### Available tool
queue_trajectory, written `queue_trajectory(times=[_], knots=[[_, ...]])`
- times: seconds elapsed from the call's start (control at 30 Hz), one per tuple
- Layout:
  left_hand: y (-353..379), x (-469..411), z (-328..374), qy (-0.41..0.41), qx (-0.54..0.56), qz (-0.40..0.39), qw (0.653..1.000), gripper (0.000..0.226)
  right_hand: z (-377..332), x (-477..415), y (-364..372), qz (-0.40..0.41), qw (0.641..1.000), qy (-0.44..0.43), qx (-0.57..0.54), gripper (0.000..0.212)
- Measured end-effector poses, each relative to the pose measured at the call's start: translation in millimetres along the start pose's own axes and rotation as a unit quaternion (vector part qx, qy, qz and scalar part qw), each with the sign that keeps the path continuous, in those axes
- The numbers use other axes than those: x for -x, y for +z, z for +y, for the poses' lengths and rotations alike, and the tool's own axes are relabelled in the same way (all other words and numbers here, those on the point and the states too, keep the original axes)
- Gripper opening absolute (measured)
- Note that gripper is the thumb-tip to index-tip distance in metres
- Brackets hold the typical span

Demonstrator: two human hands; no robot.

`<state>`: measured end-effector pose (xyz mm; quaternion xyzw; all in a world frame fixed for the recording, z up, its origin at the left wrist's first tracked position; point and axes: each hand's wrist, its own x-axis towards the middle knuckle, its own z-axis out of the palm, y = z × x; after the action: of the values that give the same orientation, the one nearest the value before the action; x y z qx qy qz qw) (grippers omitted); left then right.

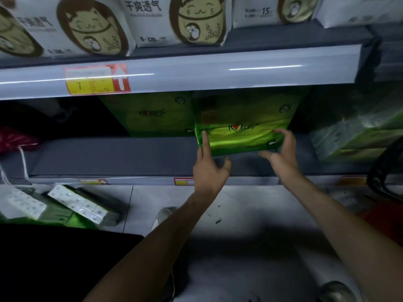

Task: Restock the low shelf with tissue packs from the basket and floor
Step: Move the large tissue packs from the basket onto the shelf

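Observation:
A bright green tissue pack (244,136) lies on the grey low shelf (113,155), in front of a taller green pack (246,107). My right hand (281,153) curls round its right end, fingers over the front and thumb under the bottom edge. My left hand (209,166) is spread, its forefinger pressed flat against the pack's left edge. Another upright green pack (152,114) stands just to the left at the back. Two green-and-white tissue packs (80,203) lie on the floor at the left, below the shelf.
The basket's black rim (383,171) curves in at the right edge, with clear-wrapped packs (357,136) behind it. A red bag (13,140) with a white cord sits at the shelf's left end. White cat-print packs (91,27) fill the upper shelf. My shoes (163,214) are on the floor.

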<state>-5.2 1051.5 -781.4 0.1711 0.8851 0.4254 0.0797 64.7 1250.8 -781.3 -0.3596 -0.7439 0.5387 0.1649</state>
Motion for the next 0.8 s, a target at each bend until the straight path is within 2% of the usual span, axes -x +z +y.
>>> queue_trajectory(times=[0.1,0.23,0.37,0.5,0.57,0.7,0.8], knots=[[-7.9,-8.4,-3.1,0.020,-0.029,-0.026,0.999,0.090,-3.3,-4.8,-1.8,0.012,0.998,0.031,-0.061,0.067],[-14.9,-26.5,-1.8,0.015,-0.037,-0.079,0.996,0.088,-0.7,-0.7,-3.9,0.014,0.998,0.028,-0.059,0.066],[-24.5,-53.1,-2.7,0.001,-0.075,-0.115,0.991,0.083,-0.9,7.4,0.7,-0.043,0.999,0.009,0.026,0.073],[-24.0,-64.8,-2.9,0.037,-0.177,-0.102,0.978,0.082,-7.1,-0.5,-2.8,-0.102,0.992,0.028,0.074,0.079],[-16.3,-56.3,-2.5,0.050,-0.245,-0.106,0.963,0.082,-3.9,-2.3,-7.3,-0.102,0.988,0.019,0.113,0.078],[4.5,-30.8,-4.5,0.093,-0.339,-0.171,0.921,0.087,14.8,13.2,-5.9,-0.042,0.961,-0.050,0.267,0.075],[15.8,-31.8,-6.9,0.098,-0.370,-0.193,0.904,0.089,21.8,15.5,3.4,-0.081,0.949,-0.046,0.301,0.083]])
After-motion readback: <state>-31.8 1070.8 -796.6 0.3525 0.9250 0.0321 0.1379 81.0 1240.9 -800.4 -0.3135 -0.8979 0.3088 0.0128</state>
